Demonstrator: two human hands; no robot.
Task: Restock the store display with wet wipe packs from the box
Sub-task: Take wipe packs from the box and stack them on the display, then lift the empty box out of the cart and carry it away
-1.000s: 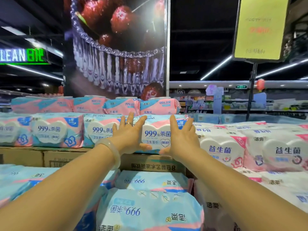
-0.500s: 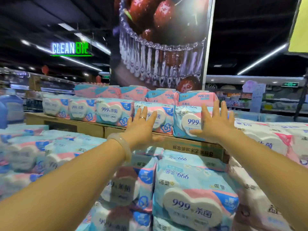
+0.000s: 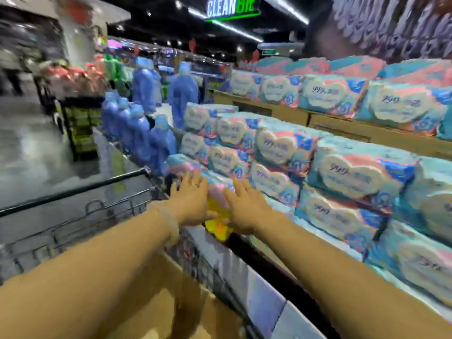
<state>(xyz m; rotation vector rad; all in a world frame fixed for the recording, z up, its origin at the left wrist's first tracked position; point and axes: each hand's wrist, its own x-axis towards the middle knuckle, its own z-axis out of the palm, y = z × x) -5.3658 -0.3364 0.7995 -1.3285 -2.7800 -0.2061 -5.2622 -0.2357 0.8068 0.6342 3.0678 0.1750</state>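
The frame is motion-blurred. Pink-and-teal wet wipe packs (image 3: 276, 148) are stacked in tiers on the store display, with another row (image 3: 325, 94) on cardboard trays higher up. My left hand (image 3: 193, 201) and my right hand (image 3: 247, 209) reach out side by side, fingers spread and holding nothing, at the display's lower left corner. Between and just past them lies a low pack (image 3: 217, 189). Whether the fingers touch it is unclear. The brown cardboard box (image 3: 156, 302) sits below my forearms.
A wire shopping cart (image 3: 73, 216) with a dark handle bar stands left of the display, around the box. Blue detergent bottles (image 3: 137, 128) crowd the display's left end. A yellow tag (image 3: 217, 223) hangs on the shelf edge under my hands. The aisle floor lies far left.
The view has swung left and down. Both hands have left the upper row of packs and dropped to the display's lower left corner, still spread and holding nothing.
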